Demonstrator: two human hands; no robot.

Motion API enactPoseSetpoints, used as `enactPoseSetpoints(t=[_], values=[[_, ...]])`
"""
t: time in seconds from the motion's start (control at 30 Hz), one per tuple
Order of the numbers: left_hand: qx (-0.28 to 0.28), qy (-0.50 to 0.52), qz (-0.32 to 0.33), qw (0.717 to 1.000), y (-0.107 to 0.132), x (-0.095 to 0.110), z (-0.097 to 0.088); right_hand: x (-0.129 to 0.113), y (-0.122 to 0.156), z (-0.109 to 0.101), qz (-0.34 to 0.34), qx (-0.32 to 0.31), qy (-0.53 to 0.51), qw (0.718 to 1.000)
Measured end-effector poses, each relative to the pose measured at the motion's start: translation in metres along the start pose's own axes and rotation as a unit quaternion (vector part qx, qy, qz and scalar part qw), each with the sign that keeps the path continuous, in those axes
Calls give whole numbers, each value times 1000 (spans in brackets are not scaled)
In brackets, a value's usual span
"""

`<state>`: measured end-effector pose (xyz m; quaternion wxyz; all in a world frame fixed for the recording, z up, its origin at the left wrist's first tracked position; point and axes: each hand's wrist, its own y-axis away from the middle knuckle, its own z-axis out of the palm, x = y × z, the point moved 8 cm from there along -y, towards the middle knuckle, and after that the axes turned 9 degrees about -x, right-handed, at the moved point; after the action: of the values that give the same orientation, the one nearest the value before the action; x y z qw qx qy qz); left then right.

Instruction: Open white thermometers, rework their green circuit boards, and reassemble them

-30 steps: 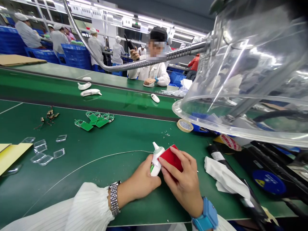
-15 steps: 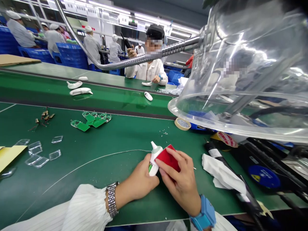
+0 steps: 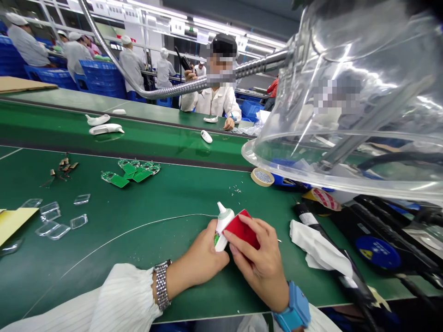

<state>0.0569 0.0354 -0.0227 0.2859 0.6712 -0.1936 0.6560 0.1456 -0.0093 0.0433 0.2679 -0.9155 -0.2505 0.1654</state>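
The left hand [image 3: 197, 256] was closed around a white squeeze bottle [image 3: 222, 230], held just above the green counter [image 3: 51, 260] near its near edge, while the right hand [image 3: 258, 265] pinched a red pad [image 3: 242, 230] against the bottle's side. The bottle looked light and smooth, probably soft-walled, so its body seemed the best place to hold, gently.

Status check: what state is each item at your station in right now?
White squeeze tube: nozzle up, gripped in left hand.
Red pad: held against the tube by right hand.
Green circuit boards: loose cluster on the bench.
Clear plastic pieces: scattered.
White tissue: crumpled.
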Motion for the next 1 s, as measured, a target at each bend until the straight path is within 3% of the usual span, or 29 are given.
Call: enactPoseSetpoints(t=[0.17, 0.3, 1.0], values=[[0, -21, -18, 1000, 1, -3, 0, 4, 3, -3, 12, 14, 7, 1000], [4, -16, -1, 1000, 1, -3, 0, 1, 3, -1, -11, -2, -9, 1000], [25, -51, 15, 998, 3, 2, 0, 1, 5, 0, 3, 0, 9, 1000]])
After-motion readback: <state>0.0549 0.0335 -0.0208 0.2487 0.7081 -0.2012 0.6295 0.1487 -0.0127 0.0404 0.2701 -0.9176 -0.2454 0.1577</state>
